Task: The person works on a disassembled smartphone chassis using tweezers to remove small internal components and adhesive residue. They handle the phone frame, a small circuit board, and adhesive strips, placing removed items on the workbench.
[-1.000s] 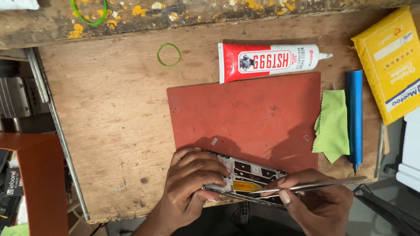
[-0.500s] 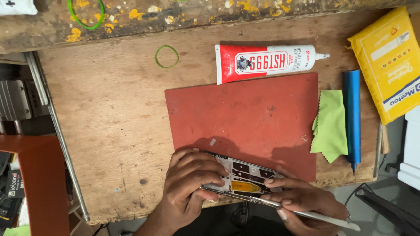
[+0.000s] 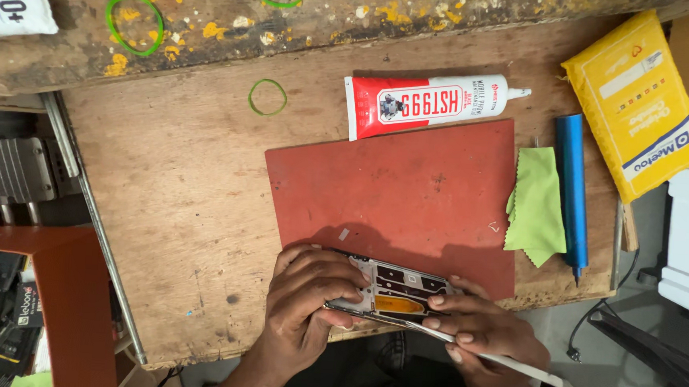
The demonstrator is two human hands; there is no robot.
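Observation:
An opened phone frame [image 3: 398,288], with dark inner parts and a yellow strip showing, rests at the near edge of a red work mat [image 3: 393,188]. My left hand [image 3: 306,307] grips its left end, fingers over the top. My right hand [image 3: 483,333] lies on the frame's right end and holds a thin white tool [image 3: 502,361], whose tip lies along the frame's near edge.
A red-and-white glue tube [image 3: 430,103] lies behind the mat. A green cloth [image 3: 537,205] and blue screwdriver [image 3: 572,191] sit to the right, with a yellow packet [image 3: 637,104] beyond. Green rubber bands [image 3: 267,97] lie on the wooden bench [image 3: 178,183].
My right hand turned the thin tool from pointing up-right to lying low along the frame's near edge, its end trailing to the right. My left hand kept its grip.

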